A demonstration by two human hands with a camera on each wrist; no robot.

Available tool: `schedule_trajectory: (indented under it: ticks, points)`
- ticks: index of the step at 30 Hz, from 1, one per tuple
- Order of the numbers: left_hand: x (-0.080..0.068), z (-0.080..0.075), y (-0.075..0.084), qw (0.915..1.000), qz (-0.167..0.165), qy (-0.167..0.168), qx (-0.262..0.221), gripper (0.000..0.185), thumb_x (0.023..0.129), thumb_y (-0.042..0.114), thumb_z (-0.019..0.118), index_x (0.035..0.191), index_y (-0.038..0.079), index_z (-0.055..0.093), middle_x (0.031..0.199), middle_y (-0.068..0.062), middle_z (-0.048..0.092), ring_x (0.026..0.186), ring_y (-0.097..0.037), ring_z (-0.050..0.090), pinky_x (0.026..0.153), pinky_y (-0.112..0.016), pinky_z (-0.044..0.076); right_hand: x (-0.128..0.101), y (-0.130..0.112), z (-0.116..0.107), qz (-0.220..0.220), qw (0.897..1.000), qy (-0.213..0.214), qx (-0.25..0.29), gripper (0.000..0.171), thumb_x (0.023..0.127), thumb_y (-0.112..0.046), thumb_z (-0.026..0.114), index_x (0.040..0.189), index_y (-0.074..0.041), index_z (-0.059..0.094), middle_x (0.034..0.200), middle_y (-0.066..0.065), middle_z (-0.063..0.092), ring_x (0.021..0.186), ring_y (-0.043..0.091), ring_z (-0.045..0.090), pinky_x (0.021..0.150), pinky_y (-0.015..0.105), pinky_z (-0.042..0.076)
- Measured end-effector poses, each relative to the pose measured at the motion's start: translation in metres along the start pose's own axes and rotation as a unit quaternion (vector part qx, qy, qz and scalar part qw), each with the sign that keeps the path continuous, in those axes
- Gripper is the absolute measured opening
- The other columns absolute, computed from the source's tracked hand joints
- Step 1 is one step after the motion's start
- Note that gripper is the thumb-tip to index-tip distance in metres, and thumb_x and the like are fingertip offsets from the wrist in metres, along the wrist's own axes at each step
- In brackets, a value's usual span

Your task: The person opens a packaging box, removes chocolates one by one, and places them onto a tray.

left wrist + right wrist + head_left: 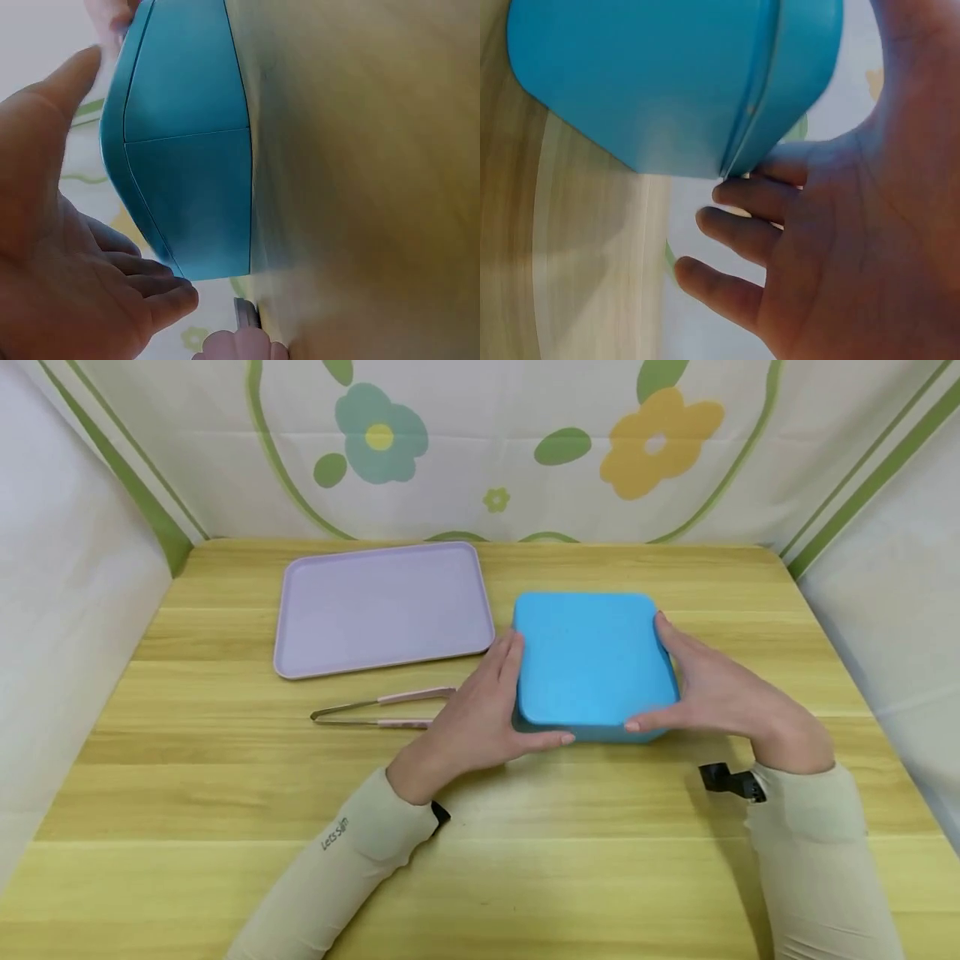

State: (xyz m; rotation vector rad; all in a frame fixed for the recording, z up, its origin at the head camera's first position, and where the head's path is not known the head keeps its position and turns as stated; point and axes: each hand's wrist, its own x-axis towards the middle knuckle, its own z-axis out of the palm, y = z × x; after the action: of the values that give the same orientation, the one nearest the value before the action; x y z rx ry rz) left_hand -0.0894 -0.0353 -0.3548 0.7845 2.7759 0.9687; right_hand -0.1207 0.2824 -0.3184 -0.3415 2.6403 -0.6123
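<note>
- Blue box (592, 664): square, lidded, rounded corners; stands on the wooden table (225, 793), right of centre, just right of the tray.
- Left hand (480, 714): clasps the box's left side, fingers along the wall, thumb at the near edge.
- Right hand (712, 689): clasps the right side, thumb on the near corner, fingers along the far edge.
- Lilac tray (382, 608): flat, at the back left.
- Tongs (382, 708): pink-handled, lying between tray and left hand.
</note>
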Motion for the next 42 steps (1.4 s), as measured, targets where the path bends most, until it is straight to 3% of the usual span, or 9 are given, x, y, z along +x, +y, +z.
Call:
schedule_trajectory:
  ticks: [7,14,24,42]
  points:
    - [0.0028,-0.0003,-0.0016,0.9975,-0.031,-0.036,-0.053,0.132,0.091,0.053,0.085,0.171,0.003,-0.008,0.182,-0.017,-0.003,0.170,-0.026,0.009,0.135,-0.046,0.027,-0.0056,0.0035,-0.0032,-0.009,1.000,-0.007,0.003,0.167,0.064,-0.059,0.102,0.169,-0.024,-0.023,0.182,0.012,-0.002,0.165,0.047,0.019,0.124,0.070,0.032]
    - [0.0065,-0.0026,-0.0003,0.9929,-0.051,-0.048,-0.096,0.133,0.091,0.048,0.087,0.172,0.009,-0.012,0.182,-0.008,-0.010,0.170,-0.021,0.005,0.135,-0.046,0.027,-0.0059,0.0006,-0.0050,-0.005,1.000,-0.009,-0.002,0.166,0.065,-0.059,0.101,0.168,-0.024,-0.024,0.182,0.014,-0.004,0.164,0.048,0.019,0.124,0.071,0.032]
    - [0.0082,-0.0021,0.0053,0.9913,-0.058,-0.051,-0.107,0.132,0.091,0.044,0.088,0.172,0.011,-0.010,0.182,-0.006,-0.010,0.169,-0.020,0.004,0.136,-0.046,0.025,-0.0049,-0.0019,-0.0053,-0.001,1.000,-0.009,-0.011,0.170,0.064,-0.058,0.102,0.168,-0.017,-0.025,0.181,0.023,0.001,0.162,0.050,0.022,0.124,0.070,0.032]
    - [0.0030,-0.0018,-0.0015,0.9901,-0.048,-0.039,-0.126,0.130,0.088,0.040,0.091,0.172,0.008,-0.004,0.181,-0.008,-0.005,0.169,-0.020,0.005,0.137,-0.044,0.022,-0.0034,-0.0015,-0.0023,-0.006,0.999,-0.005,-0.031,0.169,0.062,-0.063,0.102,0.170,-0.016,-0.018,0.181,0.022,0.003,0.164,0.049,0.019,0.126,0.071,0.029]
